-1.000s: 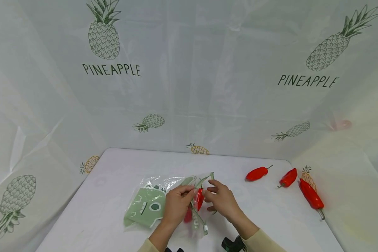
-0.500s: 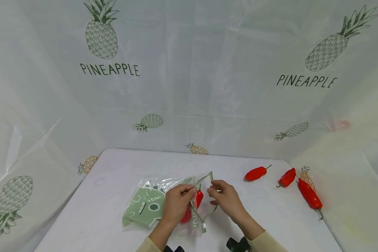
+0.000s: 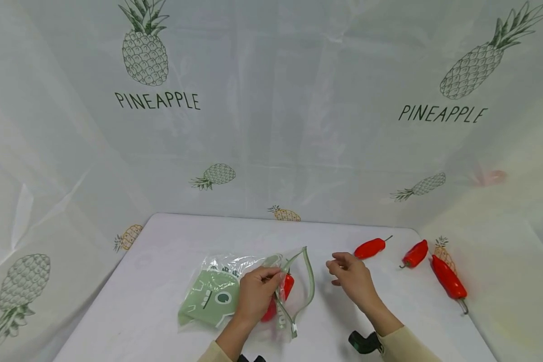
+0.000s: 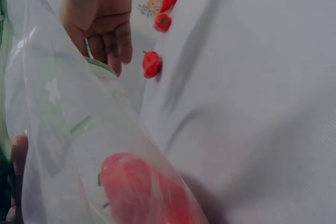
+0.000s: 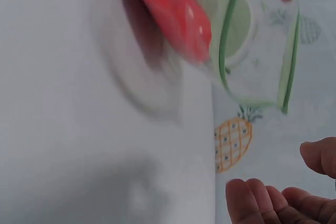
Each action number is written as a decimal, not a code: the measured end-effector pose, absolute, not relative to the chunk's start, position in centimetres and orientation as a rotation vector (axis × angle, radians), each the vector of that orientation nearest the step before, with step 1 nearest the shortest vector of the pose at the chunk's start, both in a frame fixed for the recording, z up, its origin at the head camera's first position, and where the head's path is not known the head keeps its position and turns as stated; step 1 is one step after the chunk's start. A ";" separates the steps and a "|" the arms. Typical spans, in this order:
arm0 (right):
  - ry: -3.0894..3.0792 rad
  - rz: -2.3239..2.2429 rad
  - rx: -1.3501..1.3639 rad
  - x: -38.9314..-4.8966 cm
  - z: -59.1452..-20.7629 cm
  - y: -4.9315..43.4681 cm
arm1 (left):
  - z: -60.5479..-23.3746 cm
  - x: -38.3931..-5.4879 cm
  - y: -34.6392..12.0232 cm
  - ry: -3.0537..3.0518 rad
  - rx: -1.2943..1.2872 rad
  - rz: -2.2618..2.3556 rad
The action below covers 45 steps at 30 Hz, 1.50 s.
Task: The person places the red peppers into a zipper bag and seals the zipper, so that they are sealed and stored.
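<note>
My left hand [image 3: 257, 294] pinches the mouth of a clear zip bag [image 3: 210, 299] that has a green cartoon monster print. Its green zip strip [image 3: 311, 281] bows out into an open loop toward the right. Inside the bag, red chili peppers [image 3: 288, 285] show through the plastic; the left wrist view has a red pepper [image 4: 139, 187] low in the bag. To the right of the bag, my right hand [image 3: 354, 277] hovers over the table with nothing in it, fingers loosely bent. Just beyond that hand lies a red chili pepper [image 3: 370, 248].
Two more red chili peppers, a short one [image 3: 415, 254] and a long one [image 3: 449, 279], lie along the table's right edge. The white table [image 3: 163, 251] meets a pineapple-print curtain [image 3: 271, 125] at the back. A black wrist camera [image 3: 364, 343] sits by the right sleeve.
My right hand has let go of the pepper at the bag's mouth and moved right, away from the bag. That pepper now sits inside. The left hand keeps its pinch on the bag.
</note>
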State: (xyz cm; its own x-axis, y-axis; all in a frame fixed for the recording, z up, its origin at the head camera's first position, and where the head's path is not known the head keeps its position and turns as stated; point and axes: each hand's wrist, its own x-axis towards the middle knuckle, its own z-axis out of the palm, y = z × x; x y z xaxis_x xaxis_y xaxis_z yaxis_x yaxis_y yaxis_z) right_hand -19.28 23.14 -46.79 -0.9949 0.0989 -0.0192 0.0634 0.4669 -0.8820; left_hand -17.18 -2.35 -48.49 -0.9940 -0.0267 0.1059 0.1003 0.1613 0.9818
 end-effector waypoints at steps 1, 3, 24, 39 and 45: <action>-2.674 1.572 -0.154 -19.4 -46.8 23.7 | -48.5 -17.2 -2.3 -2.321 -0.069 -1.966; -2.695 1.529 -0.173 -19.8 -46.9 24.8 | -48.5 -17.1 -2.3 -2.325 -0.062 -1.958; -2.730 1.470 -0.416 -24.4 -47.9 34.3 | -49.0 -16.8 -2.4 -2.365 -0.048 -1.972; -2.743 1.363 -0.688 -26.8 -50.7 37.6 | -49.5 -16.9 -2.5 -2.397 -0.013 -1.953; -2.766 1.344 -0.731 -28.0 -51.8 37.6 | -49.7 -17.2 -2.4 -2.365 -0.015 -1.933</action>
State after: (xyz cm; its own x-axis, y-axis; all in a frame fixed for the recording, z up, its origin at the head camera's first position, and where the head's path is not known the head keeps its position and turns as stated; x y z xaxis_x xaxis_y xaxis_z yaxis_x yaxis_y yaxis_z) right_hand -28.00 37.63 -51.75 -0.8928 0.3966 -0.2138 0.4132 0.5314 -0.7395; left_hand -17.21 -2.36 -49.68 -0.9961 -0.0477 0.0737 0.0628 0.2003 0.9777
